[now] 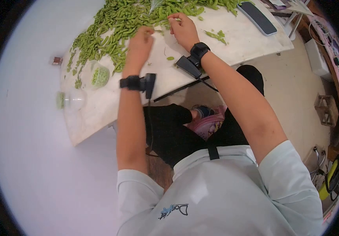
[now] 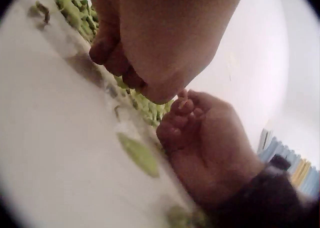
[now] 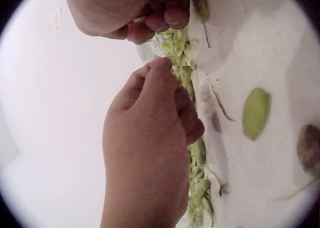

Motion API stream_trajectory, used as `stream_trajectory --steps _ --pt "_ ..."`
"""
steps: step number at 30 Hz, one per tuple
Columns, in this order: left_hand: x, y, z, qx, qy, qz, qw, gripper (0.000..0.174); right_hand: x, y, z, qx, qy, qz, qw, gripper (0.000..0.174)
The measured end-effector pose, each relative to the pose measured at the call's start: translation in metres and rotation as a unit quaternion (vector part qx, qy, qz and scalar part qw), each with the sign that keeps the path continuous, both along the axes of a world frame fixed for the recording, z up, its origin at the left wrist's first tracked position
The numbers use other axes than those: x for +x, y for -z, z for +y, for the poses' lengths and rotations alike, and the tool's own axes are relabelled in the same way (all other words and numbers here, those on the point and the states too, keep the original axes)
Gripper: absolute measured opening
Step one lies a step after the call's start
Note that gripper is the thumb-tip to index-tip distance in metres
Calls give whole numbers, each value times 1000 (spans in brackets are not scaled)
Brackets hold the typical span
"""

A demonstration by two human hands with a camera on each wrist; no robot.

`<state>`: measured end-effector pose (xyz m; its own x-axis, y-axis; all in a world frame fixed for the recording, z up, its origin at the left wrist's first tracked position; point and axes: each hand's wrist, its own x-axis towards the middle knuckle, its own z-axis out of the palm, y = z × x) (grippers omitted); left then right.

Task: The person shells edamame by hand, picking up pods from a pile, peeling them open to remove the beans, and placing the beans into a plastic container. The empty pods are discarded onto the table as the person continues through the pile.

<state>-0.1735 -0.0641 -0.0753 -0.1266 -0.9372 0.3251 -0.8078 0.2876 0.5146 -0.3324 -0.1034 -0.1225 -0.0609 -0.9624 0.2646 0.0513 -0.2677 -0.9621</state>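
Note:
Over the near edge of the green pod pile (image 1: 116, 37), the two hands are close together. My left hand (image 1: 140, 45) (image 3: 145, 148) is bent at the fingers, with thumb and forefinger tips together in the right wrist view. No pod shows in its grip. My right hand (image 1: 185, 31) (image 2: 210, 148) has curled fingers, and whatever may be between the tips is too small to tell. The left wrist view shows a flat green pod (image 2: 139, 154) (image 3: 256, 112) on the white table (image 1: 94, 108), close to the hands.
At the left stand a clear cup of shelled beans (image 1: 99, 75) and a clear container (image 1: 77, 99) lying by the table edge. A few loose pods (image 1: 216, 36) rest right of the right hand. A phone (image 1: 257, 17) lies at the far right.

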Motion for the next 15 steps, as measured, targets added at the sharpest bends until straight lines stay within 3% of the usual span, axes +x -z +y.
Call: stream_trajectory --steps 4,7,11,14,15 --pt "80 -53 26 -23 -59 -14 998 19 0 1 -1 -1 -7 5 1000 23" --pt "146 -79 45 33 -181 -93 979 21 1 1 1 -19 -4 17 1000 23" --pt "195 -78 59 40 -271 -121 954 23 1 4 -2 -25 -8 19 999 23" --pt "209 -65 61 114 -234 64 963 24 1 6 -3 -29 -6 34 999 23" --pt "213 -58 59 81 -219 38 972 24 1 6 -3 -33 -7 34 999 23"
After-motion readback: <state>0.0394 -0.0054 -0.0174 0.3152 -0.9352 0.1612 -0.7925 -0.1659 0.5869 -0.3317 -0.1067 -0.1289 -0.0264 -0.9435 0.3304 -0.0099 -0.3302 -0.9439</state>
